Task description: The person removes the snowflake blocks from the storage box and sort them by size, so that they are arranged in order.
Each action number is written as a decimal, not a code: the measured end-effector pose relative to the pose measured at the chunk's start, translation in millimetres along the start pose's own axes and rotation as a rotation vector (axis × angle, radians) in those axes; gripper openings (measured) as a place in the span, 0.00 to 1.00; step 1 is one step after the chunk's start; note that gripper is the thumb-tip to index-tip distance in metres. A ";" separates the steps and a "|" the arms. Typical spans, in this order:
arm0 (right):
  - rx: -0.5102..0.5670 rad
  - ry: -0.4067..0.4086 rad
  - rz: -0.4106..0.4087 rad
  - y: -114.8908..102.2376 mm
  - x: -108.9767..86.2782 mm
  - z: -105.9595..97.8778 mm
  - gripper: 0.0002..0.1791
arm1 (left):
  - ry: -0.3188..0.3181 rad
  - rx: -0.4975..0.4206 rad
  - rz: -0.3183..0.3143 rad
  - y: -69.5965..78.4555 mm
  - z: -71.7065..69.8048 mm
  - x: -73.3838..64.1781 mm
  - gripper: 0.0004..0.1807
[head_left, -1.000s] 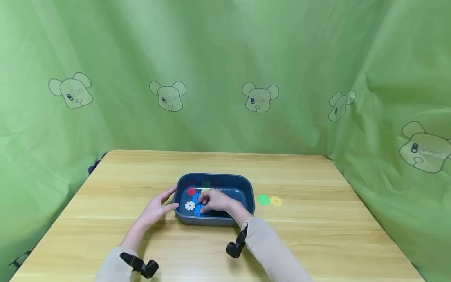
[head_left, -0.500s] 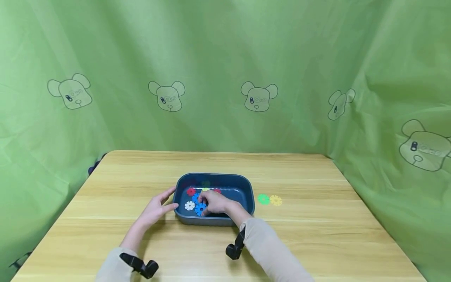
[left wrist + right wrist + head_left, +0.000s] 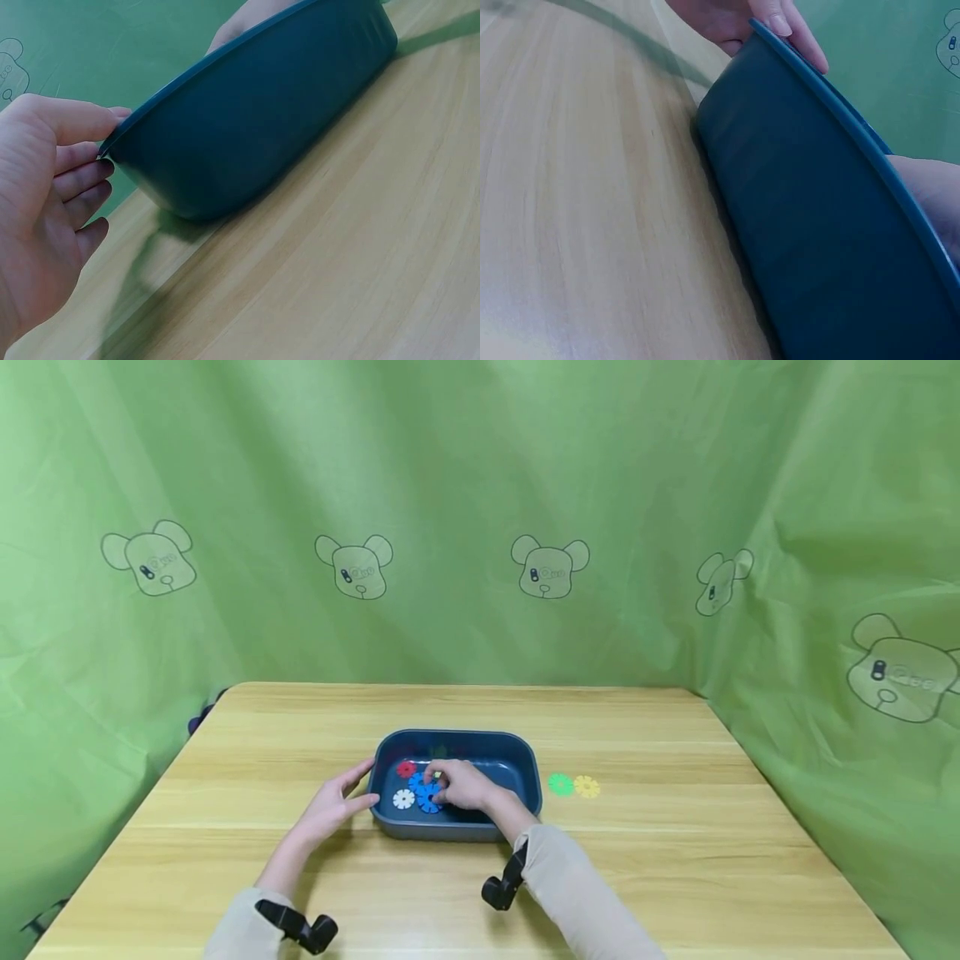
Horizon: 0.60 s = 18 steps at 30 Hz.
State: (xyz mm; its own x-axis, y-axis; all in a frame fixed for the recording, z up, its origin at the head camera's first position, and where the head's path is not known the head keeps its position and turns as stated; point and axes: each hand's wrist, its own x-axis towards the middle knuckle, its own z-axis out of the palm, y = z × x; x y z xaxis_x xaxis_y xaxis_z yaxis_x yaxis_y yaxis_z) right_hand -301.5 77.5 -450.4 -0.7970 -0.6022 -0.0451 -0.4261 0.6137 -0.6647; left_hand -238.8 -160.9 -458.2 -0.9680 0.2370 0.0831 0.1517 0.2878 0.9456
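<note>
A dark blue plastic tub [image 3: 450, 832] stands on the table with several notched plastic snowflake discs inside. My left hand [image 3: 335, 802] holds the tub's left end. In the left wrist view, its thumb [image 3: 94, 124] lies over the rim, with the other fingers outside. My right hand [image 3: 463, 785] reaches into the tub and pinches a blue snowflake disc [image 3: 429, 799] near the bottom. Another blue disc [image 3: 416, 783] lies just behind it. Close by are a white disc [image 3: 403, 798] and a red disc [image 3: 406, 769]. The tub wall hides the right fingers from both wrist views.
To the right of the tub, a green disc [image 3: 560, 784] and a yellow disc [image 3: 587, 787] lie side by side on the wooden table [image 3: 675, 860]. Green cloth [image 3: 450, 460] printed with bear faces hangs behind the table and along its sides.
My right fingers have shifted slightly back inside the tub, and the front blue disc has moved with them towards the other blue one. The left hand stays in place.
</note>
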 end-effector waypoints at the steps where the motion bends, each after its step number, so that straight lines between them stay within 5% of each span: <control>1: 0.010 0.002 0.005 -0.4 -0.9 -0.9 0.12 | 0.001 -0.003 0.001 -0.2 0.3 0.3 0.33; 18: 0.233 0.036 0.030 3.5 -19.7 -33.5 0.09 | -0.012 0.000 0.022 -0.2 1.2 -0.3 0.34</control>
State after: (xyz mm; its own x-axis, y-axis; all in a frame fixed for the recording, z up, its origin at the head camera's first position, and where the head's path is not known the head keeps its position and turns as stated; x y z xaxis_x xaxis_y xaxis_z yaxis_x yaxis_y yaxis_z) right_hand -301.7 108.6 -426.9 -0.8244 -0.5643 -0.0437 -0.2949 0.4942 -0.8178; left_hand -238.4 -159.9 -458.8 -0.9618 0.2547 0.1004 0.1732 0.2820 0.9436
